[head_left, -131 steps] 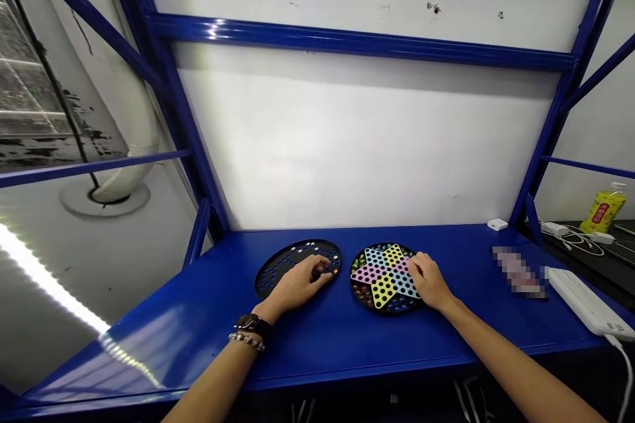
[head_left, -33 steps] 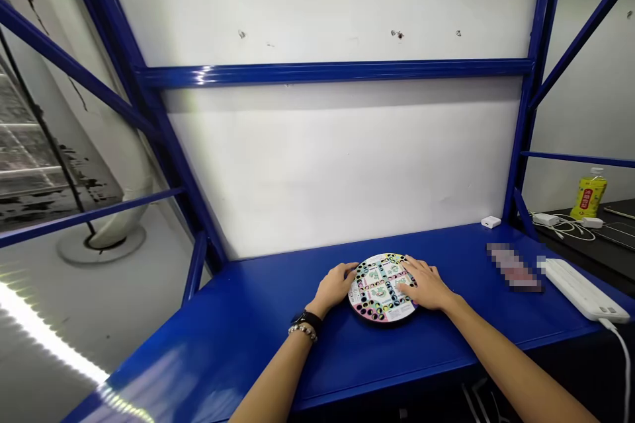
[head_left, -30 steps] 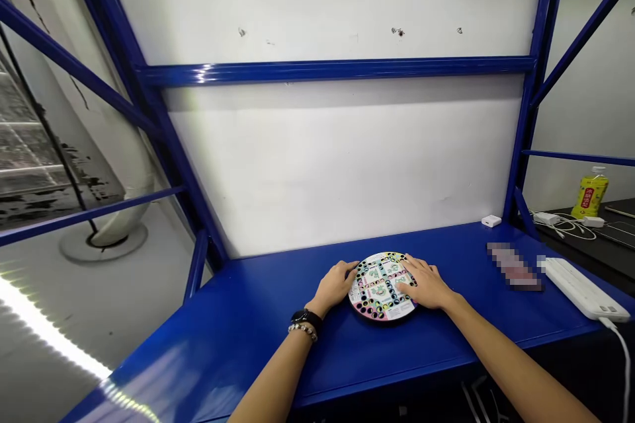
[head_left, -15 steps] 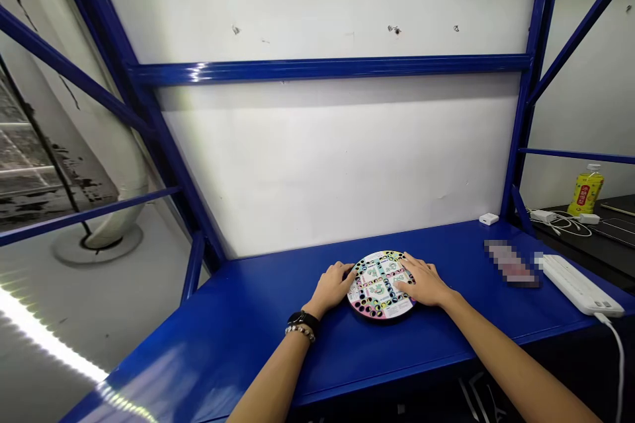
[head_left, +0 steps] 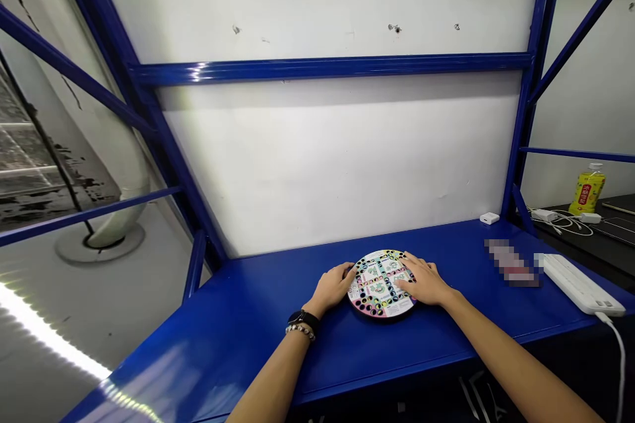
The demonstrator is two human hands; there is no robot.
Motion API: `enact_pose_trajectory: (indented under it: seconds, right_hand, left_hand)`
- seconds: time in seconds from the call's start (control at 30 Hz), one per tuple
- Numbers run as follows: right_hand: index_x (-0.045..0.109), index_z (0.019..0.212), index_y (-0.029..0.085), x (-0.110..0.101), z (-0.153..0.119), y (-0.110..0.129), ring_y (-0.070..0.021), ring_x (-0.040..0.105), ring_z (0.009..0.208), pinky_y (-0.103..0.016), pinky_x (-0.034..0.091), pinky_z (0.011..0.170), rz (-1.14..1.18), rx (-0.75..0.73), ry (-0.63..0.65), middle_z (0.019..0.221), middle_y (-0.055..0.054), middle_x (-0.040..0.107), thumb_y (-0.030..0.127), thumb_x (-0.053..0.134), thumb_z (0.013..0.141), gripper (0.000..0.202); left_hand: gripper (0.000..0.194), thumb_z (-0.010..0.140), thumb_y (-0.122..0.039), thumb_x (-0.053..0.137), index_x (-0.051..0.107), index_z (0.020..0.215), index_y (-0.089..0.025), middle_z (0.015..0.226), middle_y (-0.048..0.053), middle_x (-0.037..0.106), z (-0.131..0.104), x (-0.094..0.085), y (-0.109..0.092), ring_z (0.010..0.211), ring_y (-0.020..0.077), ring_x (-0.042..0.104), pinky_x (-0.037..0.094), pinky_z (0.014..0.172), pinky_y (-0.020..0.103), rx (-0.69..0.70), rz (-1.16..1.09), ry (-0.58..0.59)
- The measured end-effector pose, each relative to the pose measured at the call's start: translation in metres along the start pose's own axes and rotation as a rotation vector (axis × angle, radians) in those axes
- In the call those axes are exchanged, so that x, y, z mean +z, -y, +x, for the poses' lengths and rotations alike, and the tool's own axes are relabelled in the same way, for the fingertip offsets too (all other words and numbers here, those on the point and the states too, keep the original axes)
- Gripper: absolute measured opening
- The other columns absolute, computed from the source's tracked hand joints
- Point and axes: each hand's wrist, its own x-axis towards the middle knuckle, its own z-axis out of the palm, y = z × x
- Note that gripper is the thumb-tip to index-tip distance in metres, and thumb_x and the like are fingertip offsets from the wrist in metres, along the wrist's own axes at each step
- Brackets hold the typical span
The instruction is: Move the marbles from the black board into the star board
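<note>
A round game board (head_left: pixel 380 281) lies flat on the blue tabletop. Its white face carries colored sections, small printed figures and many dark round holes, and its side is black. At its left edge is my left hand (head_left: pixel 332 287), thumb on the rim and fingers curled along the side. My right hand (head_left: pixel 421 279) grips the right edge, with the thumb resting on the printed face and the fingers over the far right rim. The fingertips of both hands are partly hidden. A dark watch and a beaded bracelet (head_left: pixel 300 330) circle my left wrist.
The blue table (head_left: pixel 238 337) has a frame with a crossbar (head_left: pixel 317 70) before a white wall. To the right are a white power strip (head_left: pixel 578 283) with its cable, a blurred flat object (head_left: pixel 510 263), a white adapter (head_left: pixel 489 218) and a yellow bottle (head_left: pixel 588 190).
</note>
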Motion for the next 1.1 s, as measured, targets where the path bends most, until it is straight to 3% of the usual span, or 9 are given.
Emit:
enact_pose_trajectory:
  seconds: [0.37, 0.53, 0.63, 0.7, 0.83, 0.97, 1.03, 1.1]
  right_hand:
    - [0.058, 0.135, 0.025, 0.008, 0.005, -0.008, -0.0338, 0.047, 0.135, -0.05, 0.035, 0.109, 0.129, -0.094, -0.18, 0.153, -0.011, 0.046, 0.041, 0.063, 0.083, 0.055]
    - [0.062, 0.123, 0.024, 0.009, 0.008, -0.01, -0.0316, 0.054, 0.127, -0.049, 0.04, 0.108, 0.246, -0.158, -0.365, 0.14, -0.01, 0.057, 0.037, 0.066, 0.08, 0.045]
    - [0.063, 0.116, 0.024, 0.005, 0.011, -0.009, -0.0286, 0.061, 0.116, -0.044, 0.047, 0.101, 0.427, -0.187, -0.535, 0.127, -0.009, 0.064, 0.043, 0.063, 0.083, 0.038]
    - [0.063, 0.112, 0.023, 0.0, 0.014, -0.01, -0.0267, 0.066, 0.103, -0.04, 0.052, 0.09, 0.597, -0.13, -0.637, 0.118, -0.009, 0.068, 0.052, 0.056, 0.088, 0.038]
    - [0.061, 0.106, 0.021, -0.011, 0.017, -0.017, -0.0249, 0.069, 0.093, -0.038, 0.053, 0.081, 0.743, 0.019, -0.788, 0.115, -0.01, 0.068, 0.06, 0.033, 0.096, 0.049]
    - [0.061, 0.105, 0.021, -0.013, 0.016, -0.018, -0.0253, 0.067, 0.095, -0.04, 0.051, 0.084, 0.7, 0.038, -0.79, 0.115, -0.011, 0.065, 0.055, 0.029, 0.098, 0.047]
    - [0.061, 0.101, 0.022, -0.013, 0.015, -0.015, -0.0254, 0.065, 0.095, -0.04, 0.051, 0.086, 0.665, 0.01, -0.769, 0.111, -0.01, 0.064, 0.054, 0.034, 0.096, 0.042]
    - [0.061, 0.098, 0.023, -0.011, 0.013, -0.01, -0.0251, 0.063, 0.095, -0.039, 0.051, 0.088, 0.623, -0.027, -0.747, 0.106, -0.009, 0.064, 0.053, 0.04, 0.095, 0.037]
  left_hand:
    - [0.059, 0.091, -0.057, 0.042, 0.069, 0.125, -0.017, 0.096, 0.009, 0.075, 0.006, 0.005, 0.007, 0.086, 0.0265, 0.068, 0.049, 0.076, 0.034, -0.002, -0.18, -0.058]
    - [0.06, 0.082, -0.065, 0.056, 0.071, 0.114, -0.016, 0.087, 0.006, 0.073, 0.003, -0.006, -0.011, 0.08, 0.0238, 0.065, 0.05, 0.072, 0.033, 0.025, -0.491, -0.167]
    - [0.055, 0.074, -0.066, 0.067, 0.069, 0.099, -0.016, 0.08, 0.005, 0.071, -0.004, -0.018, -0.035, 0.075, 0.0213, 0.065, 0.052, 0.068, 0.031, 0.016, -0.818, -0.187]
    - [0.051, 0.071, -0.065, 0.072, 0.065, 0.087, -0.017, 0.073, 0.002, 0.068, -0.015, -0.032, -0.053, 0.067, 0.0184, 0.063, 0.053, 0.063, 0.029, 0.01, -1.001, -0.167]
    - [0.046, 0.074, -0.061, 0.073, 0.054, 0.083, -0.021, 0.069, -0.003, 0.062, -0.047, -0.079, -0.078, 0.058, 0.0132, 0.058, 0.051, 0.056, 0.025, 0.059, -1.198, -0.246]
    - [0.042, 0.073, -0.056, 0.075, 0.053, 0.085, -0.023, 0.073, -0.005, 0.056, -0.077, -0.131, -0.073, 0.063, 0.0112, 0.052, 0.046, 0.058, 0.021, 0.182, -0.854, -0.586]
    - [0.036, 0.074, -0.054, 0.073, 0.054, 0.081, -0.023, 0.071, -0.005, 0.051, -0.085, -0.141, -0.058, 0.066, 0.0124, 0.049, 0.045, 0.062, 0.023, 0.2, -0.58, -0.713]
    - [0.032, 0.077, -0.053, 0.069, 0.058, 0.079, -0.023, 0.069, -0.004, 0.051, -0.087, -0.137, -0.037, 0.068, 0.0145, 0.048, 0.046, 0.067, 0.026, 0.186, -0.354, -0.704]
